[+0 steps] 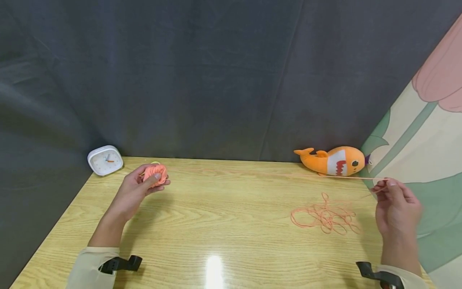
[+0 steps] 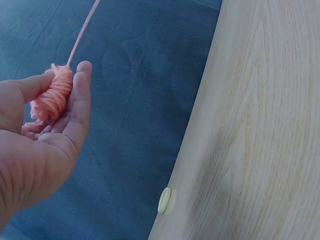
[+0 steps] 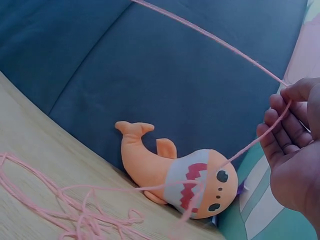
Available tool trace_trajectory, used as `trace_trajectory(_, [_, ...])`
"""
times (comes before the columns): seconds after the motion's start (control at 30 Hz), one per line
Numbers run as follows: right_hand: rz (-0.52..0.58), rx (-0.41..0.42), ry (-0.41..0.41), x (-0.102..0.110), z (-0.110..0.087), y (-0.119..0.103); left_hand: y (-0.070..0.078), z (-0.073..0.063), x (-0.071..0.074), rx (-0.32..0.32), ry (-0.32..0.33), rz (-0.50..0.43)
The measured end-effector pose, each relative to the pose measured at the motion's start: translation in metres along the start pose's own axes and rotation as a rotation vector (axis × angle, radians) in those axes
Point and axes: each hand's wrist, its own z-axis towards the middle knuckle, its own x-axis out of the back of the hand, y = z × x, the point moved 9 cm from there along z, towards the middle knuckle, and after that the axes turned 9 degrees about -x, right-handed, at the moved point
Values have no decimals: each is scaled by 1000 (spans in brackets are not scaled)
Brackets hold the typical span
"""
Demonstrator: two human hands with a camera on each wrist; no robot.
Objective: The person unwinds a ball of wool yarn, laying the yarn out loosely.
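As your left hand [image 1: 134, 192] grips the yarn ball [image 2: 56, 95] and right hand [image 1: 398, 204] pinches the strand [image 3: 256, 64], squeeze ball's likely-soft middle lightly.

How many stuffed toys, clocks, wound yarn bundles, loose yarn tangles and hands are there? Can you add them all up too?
Orange fish-shaped plush toy: 1
White rounded-square clock: 1
Wound coral yarn bundle: 1
Loose coral yarn tangle: 1
Bare hands, left hand and right hand: 2
Total: 6
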Motion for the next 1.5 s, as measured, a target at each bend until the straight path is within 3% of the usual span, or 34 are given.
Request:
trace_trajectory(0.27, [73,53,45,6,2,-8,-1,-1,3,11,14,43])
trace_trajectory(0.47, [63,89,74,10,2,-15,-1,-1,7,7,31,59])
trace_trajectory(0.77, [86,212,69,11,0,-26,-5,-2,13,38,54,127])
trace_trajectory(0.9, [79,217,78,12,-1,-27,-6,-1,15,42,48,98])
trace_trajectory(1.03, [71,225,55,11,-1,-27,-4,-1,16,30,43,-7])
trace_trajectory(1.13, [85,175,49,13,1,-24,-1,-2,16,-2,54,-106])
trace_trajectory(1.27, [56,22,33,13,3,-11,2,-1,17,-26,66,-158])
trace_trajectory(1.5, [-194,-141,-82,2,-1,15,2,-1,12,8,46,-94])
